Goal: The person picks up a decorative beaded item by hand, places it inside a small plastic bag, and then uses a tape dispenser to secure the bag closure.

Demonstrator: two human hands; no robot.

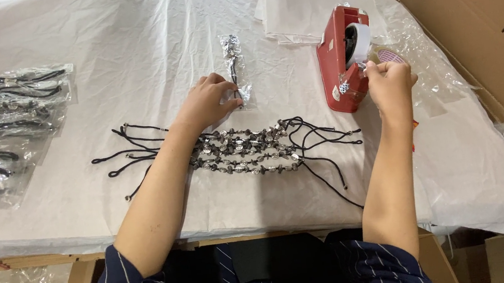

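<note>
- Hard to make out inside the small clear bag [235, 67]: dark cord and shiny beads, blurred by glare on the plastic.
- Lower end of that bag hidden under the fingertips of the left hand [208, 102], middle of the frame.
- Bag lying flat on the white sheet [127, 48], long axis running up and down the picture, top end pointing toward the upper edge of the frame, tilted slightly left.
- Left hand palm down, fingers curled and pinched on the bag's lower end, pressing it to the sheet.
- Right hand [389, 81], right of centre, closed in a loose fist, thumb and forefinger pinched at the front of the red tape dispenser [343, 61]; tape itself too clear and thin to see between the fingers.
- Roll of tape [389, 55] just behind the right hand, mostly covered by the knuckles.
- Dispenser standing on the sheet, long axis slanting from upper right to lower left.
- Pile of beaded cords [240, 149] below both hands, lying left to right, loose black ends fanning out at either side; left part crossed by the left forearm.
- Stack of filled clear bags [3, 125] at the left edge, cut off by the frame, contents blurred.
- Folded white paper [306, 2] at the top, cut off by the upper edge.
- Cardboard boxes [476, 2] in the upper right corner, seen only in part.
</note>
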